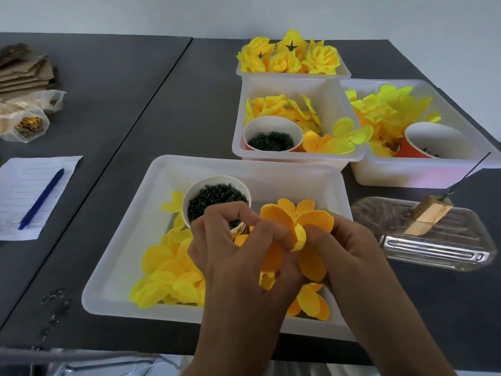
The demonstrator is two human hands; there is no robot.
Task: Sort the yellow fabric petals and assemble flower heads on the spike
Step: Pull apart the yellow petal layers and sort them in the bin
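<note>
Over the near white tray [130, 256], both my hands pinch a layered orange-yellow fabric petal piece [298, 226]. My left hand [238, 261] grips its left side with curled fingers. From the right, my right hand [349, 253] holds the same piece with thumb and fingers. Loose yellow petals [168, 278] lie in the tray beside a paper cup of dark green pieces [217, 199]. The spike [471, 172], a thin wire in a wooden block [431, 215], stands bare to the right on a clear plastic tray [433, 248].
Behind stand three white bins: finished yellow flower heads [290, 57] at the back, petals with a cup of green rings [271, 137] in the middle, larger petals and a red cup [431, 142] at right. A notepad with a blue pen [40, 199], bags and cardboard lie left.
</note>
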